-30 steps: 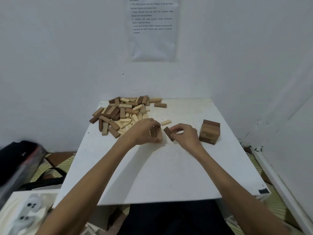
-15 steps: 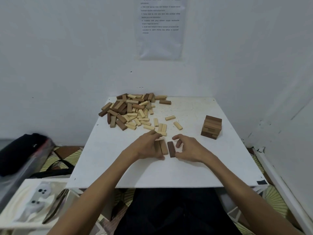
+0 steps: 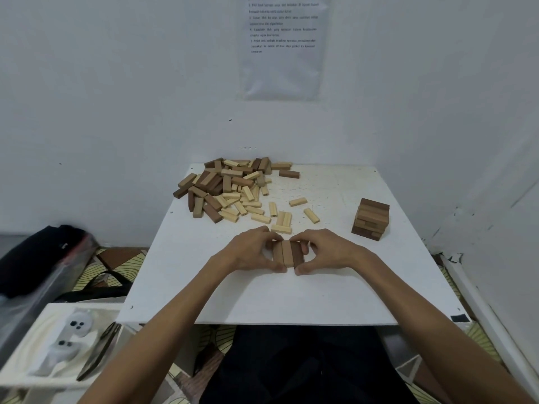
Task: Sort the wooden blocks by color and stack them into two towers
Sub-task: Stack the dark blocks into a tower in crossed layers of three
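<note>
Three brown blocks [image 3: 288, 253] lie side by side as one row on the white table [image 3: 285, 293], near its middle. My left hand [image 3: 250, 252] grips the row's left side, thumb at the near end and fingers at the far end. My right hand [image 3: 323, 251] grips the right side the same way. A short tower of brown blocks [image 3: 371, 218] stands at the right. A mixed heap of brown and pale blocks [image 3: 230, 188] fills the far left, and several loose pale blocks [image 3: 281, 218] lie just beyond my hands.
The table stands in a corner, with white walls behind and to the right. A printed sheet [image 3: 282, 45] hangs on the back wall. On the floor at the left are a black bag [image 3: 38, 258] and a white tray [image 3: 38, 351] with small items.
Both hands pulled the brown blocks toward me from beside the heap. The third block, apart half a second ago, is now pressed against the other two. The camera tilted down.
</note>
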Available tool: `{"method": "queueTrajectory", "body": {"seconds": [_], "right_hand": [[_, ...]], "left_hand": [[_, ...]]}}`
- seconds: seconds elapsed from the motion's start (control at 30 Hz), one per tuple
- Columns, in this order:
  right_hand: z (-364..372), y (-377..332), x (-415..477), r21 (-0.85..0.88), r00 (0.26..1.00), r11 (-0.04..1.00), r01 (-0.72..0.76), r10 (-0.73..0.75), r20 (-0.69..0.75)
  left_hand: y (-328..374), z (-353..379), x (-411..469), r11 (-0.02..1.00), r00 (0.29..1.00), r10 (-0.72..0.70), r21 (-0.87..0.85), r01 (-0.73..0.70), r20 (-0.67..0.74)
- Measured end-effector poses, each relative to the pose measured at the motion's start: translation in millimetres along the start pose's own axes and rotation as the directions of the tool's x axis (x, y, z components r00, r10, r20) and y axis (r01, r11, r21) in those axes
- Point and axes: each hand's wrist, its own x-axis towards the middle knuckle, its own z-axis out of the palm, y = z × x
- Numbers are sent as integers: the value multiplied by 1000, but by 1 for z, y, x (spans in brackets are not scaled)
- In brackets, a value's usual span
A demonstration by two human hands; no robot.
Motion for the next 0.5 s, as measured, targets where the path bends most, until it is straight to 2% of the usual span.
{"method": "queueTrajectory", "body": {"seconds": [0.13,0.5], "right_hand": [[10,7,-1,27,996,1000,6,-4,-87],[17,7,-2,20,984,1000,13,-9,-177]], "left_hand": [[-3,3,2,1000,1000,15,-26,-16,-13],[-11,11,3,992,996,49,-114,-57,-76]]}}
